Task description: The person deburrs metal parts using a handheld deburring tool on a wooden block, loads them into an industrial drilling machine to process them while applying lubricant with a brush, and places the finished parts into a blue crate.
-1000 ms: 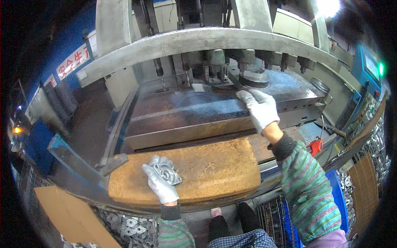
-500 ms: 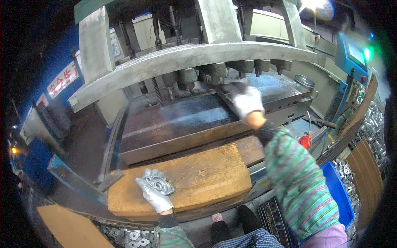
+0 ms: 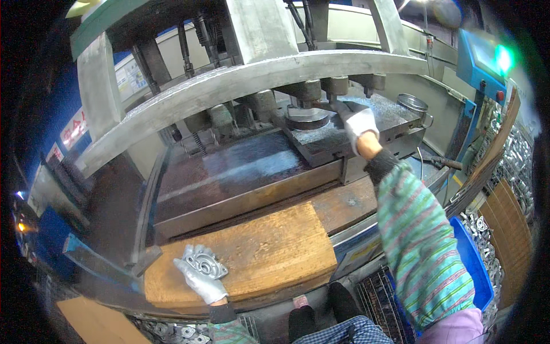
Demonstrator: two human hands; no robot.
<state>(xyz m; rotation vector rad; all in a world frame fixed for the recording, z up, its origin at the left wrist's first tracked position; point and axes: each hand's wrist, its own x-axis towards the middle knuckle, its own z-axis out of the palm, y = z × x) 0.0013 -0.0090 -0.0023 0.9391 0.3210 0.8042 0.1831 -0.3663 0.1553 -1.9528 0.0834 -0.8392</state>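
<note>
My left hand (image 3: pixel 200 281), in a silvery-grey work glove, is closed on a round, ribbed metal casting (image 3: pixel 205 264) that rests on a thick wooden board (image 3: pixel 275 241). My right hand (image 3: pixel 361 123), in a whitish glove with dark, soiled fingers, reaches over the steel machine bed (image 3: pixel 395 117), just below a row of spindle heads (image 3: pixel 335 85). Its fingers are partly hidden and blurred, so whether they hold anything is unclear. Beside them on the bed sits a round metal fixture (image 3: pixel 306 120), sprinkled with shavings.
Overhead, a heavy crossbeam (image 3: pixel 252 77) spans the machine. A round metal tin (image 3: pixel 412 103) stands on the bed's right end, near a blue control panel (image 3: pixel 484 66). At lower right is a blue bin (image 3: pixel 472 264) beside heaped metal parts (image 3: pixel 484 235). Cardboard (image 3: pixel 94 315) lies at lower left.
My right hand has shifted from above the bed's middle toward its right part, uncovering the round fixture. The view has shifted a little; my left hand stays on the casting.
</note>
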